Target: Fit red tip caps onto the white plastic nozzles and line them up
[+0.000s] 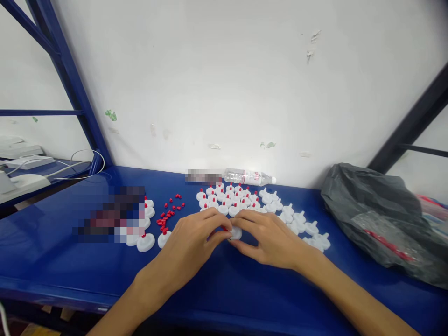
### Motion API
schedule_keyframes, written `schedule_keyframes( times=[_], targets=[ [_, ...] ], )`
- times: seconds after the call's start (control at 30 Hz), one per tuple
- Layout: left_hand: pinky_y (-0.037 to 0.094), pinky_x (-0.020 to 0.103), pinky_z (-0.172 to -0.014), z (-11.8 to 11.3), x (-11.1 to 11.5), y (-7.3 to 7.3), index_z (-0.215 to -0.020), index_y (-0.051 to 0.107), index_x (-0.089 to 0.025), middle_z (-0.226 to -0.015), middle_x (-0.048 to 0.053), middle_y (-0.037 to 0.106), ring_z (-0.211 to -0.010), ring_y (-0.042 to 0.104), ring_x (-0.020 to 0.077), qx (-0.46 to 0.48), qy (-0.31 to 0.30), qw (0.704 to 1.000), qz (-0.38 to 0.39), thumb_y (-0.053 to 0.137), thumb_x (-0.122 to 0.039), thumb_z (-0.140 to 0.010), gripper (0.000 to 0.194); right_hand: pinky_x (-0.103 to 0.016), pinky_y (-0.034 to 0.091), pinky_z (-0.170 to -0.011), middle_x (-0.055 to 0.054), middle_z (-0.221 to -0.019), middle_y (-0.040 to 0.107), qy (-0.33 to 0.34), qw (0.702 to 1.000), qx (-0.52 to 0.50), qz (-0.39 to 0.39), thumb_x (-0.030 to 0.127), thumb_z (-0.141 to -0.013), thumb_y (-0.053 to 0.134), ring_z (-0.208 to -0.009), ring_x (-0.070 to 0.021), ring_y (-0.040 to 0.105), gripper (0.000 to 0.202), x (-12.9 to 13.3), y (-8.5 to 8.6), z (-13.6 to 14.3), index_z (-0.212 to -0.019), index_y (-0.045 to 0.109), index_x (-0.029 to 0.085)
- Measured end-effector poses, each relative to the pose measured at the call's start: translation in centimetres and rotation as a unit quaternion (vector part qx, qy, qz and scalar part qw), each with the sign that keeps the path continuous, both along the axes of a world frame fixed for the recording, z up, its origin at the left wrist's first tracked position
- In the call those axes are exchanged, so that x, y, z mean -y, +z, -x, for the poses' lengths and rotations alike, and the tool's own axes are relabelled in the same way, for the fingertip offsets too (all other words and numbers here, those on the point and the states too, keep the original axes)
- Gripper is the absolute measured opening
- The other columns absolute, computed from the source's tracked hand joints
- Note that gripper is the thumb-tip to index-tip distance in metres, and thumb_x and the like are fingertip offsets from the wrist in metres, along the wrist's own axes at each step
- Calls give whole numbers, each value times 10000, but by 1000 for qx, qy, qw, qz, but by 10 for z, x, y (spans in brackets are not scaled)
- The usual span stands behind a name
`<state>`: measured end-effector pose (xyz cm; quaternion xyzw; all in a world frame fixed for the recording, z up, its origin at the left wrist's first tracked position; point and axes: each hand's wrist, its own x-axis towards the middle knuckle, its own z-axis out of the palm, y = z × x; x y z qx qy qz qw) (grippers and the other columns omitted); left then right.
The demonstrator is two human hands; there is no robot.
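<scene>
- Label: the clear bottle [250, 177] lying along the far side of the table has a white label with red writing, too small to read; its white cap points right.
- Left hand [201, 233]: nearly closed, thumb and fingers pinched on a red tip [226, 228].
- Right hand [271, 235]: partly curled, thumb and fingers gripping a white lid [236, 233] by its right side.
- That lid is at the middle of the scene, tilted, its red-tipped end toward the left hand.
- Edges: the blue table [224, 294] meets the wall [217, 93] at the far side; its near edge passes beneath the forearms.
- Room: bare blue tabletop shows between the forearms; just beyond the hands stand red-tipped lids [226, 200] in a close group.
- Right: plain white lids [299, 219] lie near the right hand, with a dark plastic bag [350, 200] farther right.
- Left: loose red caps [168, 214] lie scattered, and more lids [145, 242] stand beside a blurred patch.
</scene>
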<state>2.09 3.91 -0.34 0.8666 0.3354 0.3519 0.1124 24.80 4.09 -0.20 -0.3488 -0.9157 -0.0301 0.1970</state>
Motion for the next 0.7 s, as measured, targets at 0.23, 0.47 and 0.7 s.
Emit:
schedule_keyframes(
  times=[0.23,0.47,0.7],
  targets=[
    [430,240,-683,-3,0,1,-943,695,-232,-948,-38,712,-753,615,109,6,-11,1000,16,677,-170,-955,66,-287,448,-644,-14,-936,692,15,999,-9,-30,342,-999,599,-763,-155,653,165,2,-2,2,-1072,673,214],
    [444,243,-675,-4,1,1,-931,699,-231,-940,-23,716,-760,631,119,2,-7,1000,28,666,-183,-960,65,-283,475,-633,-17,-923,704,17,999,-15,-42,350,-996,601,-769,-159,668,166,3,-3,3,-1055,674,214],
    [477,236,-670,-2,-1,3,-945,715,-222,-937,-12,744,-727,653,123,35,22,999,5,693,-194,-943,36,-351,592,-794,-98,-1134,734,17,986,-95,-139,280,-963,647,-986,-229,712,422,-2,-11,3,-1359,560,160]
  ],
)
